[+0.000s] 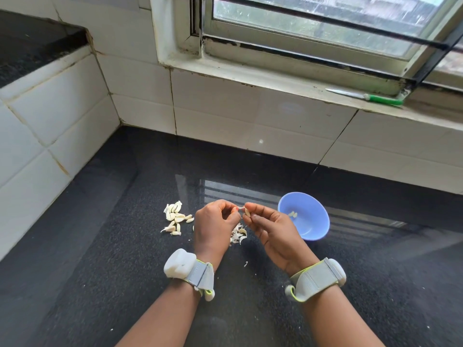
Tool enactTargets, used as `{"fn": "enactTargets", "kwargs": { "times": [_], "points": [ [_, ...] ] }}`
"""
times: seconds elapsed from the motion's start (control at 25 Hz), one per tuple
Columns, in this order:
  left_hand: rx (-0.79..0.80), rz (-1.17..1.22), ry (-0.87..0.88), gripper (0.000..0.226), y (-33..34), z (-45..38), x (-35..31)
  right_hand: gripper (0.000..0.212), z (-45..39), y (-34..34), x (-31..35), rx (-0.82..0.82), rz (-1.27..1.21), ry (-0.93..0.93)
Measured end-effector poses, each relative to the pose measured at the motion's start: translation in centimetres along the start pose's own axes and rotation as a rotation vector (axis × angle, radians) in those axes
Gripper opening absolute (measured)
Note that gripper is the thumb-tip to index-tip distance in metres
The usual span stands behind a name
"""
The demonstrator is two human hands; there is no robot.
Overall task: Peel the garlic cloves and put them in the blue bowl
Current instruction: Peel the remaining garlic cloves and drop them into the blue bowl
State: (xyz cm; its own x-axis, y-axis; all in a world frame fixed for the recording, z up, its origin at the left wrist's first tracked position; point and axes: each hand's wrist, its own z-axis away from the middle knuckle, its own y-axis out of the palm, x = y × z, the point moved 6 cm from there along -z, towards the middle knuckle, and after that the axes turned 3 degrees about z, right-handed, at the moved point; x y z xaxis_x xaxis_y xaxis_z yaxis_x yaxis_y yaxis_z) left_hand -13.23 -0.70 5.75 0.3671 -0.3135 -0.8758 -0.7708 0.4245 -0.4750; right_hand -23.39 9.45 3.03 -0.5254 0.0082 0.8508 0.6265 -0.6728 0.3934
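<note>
Two forearms reach in from the bottom edge, each wearing a grey strap with a white module at the wrist: the left wristband (189,271) and the right wristband (317,276). Above them the hands meet over the dark speckled bench (100,284). Left hand (213,226) has its fingers curled in, pinching a bit of papery skin (238,209) at the fingertips. Right hand (269,227) is curled too, thumb and fingers pinching a garlic clove (247,213), and that strip of skin stretches between the two hands. So the clove is up in the air, held just left of the blue bowl (314,229).

Blue bowl sits on the bench beside the right hand, tilted toward the camera, with a couple of peeled cloves (292,214) lying inside it. Left of the hands, a loose pile of unpeeled cloves (175,217) is scattered on the bench. Directly below the fingertips, between the two hands, lies a small heap of peelings (238,235), and one stray flake (246,264) rests nearer the camera.

Farther back, white tiles run along the wall, and up on the window sill (275,83) lies a knife (370,96) with a green handle, blade pointing left.
</note>
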Motion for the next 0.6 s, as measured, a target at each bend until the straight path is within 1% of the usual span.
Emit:
{"fn": "enactTargets", "kwargs": {
  "times": [0.08, 0.24, 0.36, 0.48, 0.52, 0.6],
  "points": [
    [-0.003, 0.003, -0.003, 0.005, -0.1, 0.0, 0.1, 0.026, 0.1, 0.2, 0.0, 0.018, -0.085, 0.064],
    [-0.014, -0.008, -0.004, 0.006, -0.2, 0.0, 0.2, 0.024, 0.1, 0.1, 0.0, -0.03, -0.05, 0.06],
    [0.01, -0.025, 0.009, 0.009, -0.1, -0.1, 0.7, 0.021, 0.2, -0.1, -0.2, -0.062, -0.109, 0.076],
    [0.102, -0.104, 0.056, 0.018, 0.5, -0.2, 1.3, 0.021, 0.4, -0.4, -0.1, -0.086, -0.065, 0.057],
    [0.113, -0.116, 0.062, 0.02, 0.6, -0.2, 1.4, 0.021, 0.4, -0.5, 0.0, -0.093, -0.038, 0.044],
    [0.095, -0.107, 0.063, 0.016, 0.5, -0.2, 1.5, 0.021, 0.4, -0.5, 0.1, -0.107, 0.008, 0.013]
  ]
}}
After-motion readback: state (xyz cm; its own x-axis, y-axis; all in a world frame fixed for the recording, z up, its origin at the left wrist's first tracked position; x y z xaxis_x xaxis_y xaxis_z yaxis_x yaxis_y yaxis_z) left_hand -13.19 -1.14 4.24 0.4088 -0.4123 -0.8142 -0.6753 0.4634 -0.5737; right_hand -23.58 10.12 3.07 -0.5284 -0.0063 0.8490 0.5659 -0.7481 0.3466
